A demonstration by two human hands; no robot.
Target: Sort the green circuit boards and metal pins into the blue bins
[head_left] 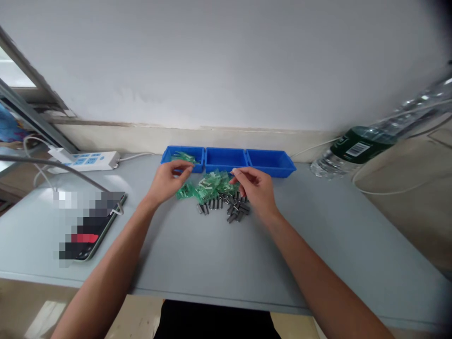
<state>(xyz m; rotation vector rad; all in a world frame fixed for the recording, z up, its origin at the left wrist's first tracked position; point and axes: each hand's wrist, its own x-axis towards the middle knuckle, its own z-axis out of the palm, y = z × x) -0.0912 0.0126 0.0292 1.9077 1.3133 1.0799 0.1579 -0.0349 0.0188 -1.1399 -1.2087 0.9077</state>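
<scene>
A heap of small green packets point(208, 186) lies on the grey table point(212, 254), with several dark grey cylinders point(233, 209) just in front of it. Three blue trays stand in a row behind; the left tray point(165, 155) holds a few green packets, the middle tray point(226, 159) and the right tray point(271, 162) look bare. My left hand point(167, 181) hovers at the heap's left edge, fingers curled near a packet. My right hand point(256, 188) rests over the cylinders, its fingertips pinched at the heap's right side; what they hold is too small to name.
A white power strip point(88, 161) with cables lies at the back left. A phone point(93, 226) sits near the table's left front. A clear plastic bottle with a green label point(363, 146) lies on its side at the back right. A wall stands behind the trays.
</scene>
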